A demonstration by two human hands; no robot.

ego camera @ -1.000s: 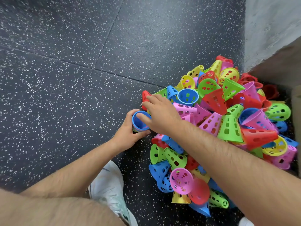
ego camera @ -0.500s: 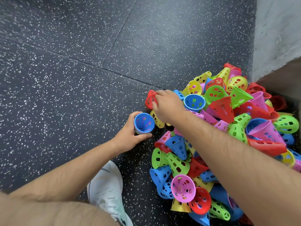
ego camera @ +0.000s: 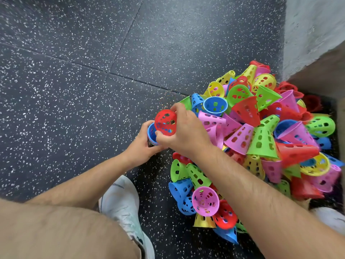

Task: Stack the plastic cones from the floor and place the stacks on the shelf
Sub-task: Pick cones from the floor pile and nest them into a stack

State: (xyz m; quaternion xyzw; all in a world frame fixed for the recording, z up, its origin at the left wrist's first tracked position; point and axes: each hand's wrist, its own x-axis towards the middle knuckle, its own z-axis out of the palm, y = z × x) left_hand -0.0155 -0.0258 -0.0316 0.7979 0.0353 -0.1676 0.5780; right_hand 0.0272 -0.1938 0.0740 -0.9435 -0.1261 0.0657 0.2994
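Red cone over the blue one, beside the heap on the floor.

My right hand has its fingers and thumb clamped on a red perforated plastic cone, wide mouth up towards me, its narrow end at the mouth of a blue plastic cone. My left hand wraps curled fingers round the blue cone; how far the red one sits inside I cannot tell. Just to the right lies the loose pile of hole-punched cones, pink, green, yellow, red and blue, on the dark speckled rubber floor against a rough grey wall. My white shoe is near the pile.
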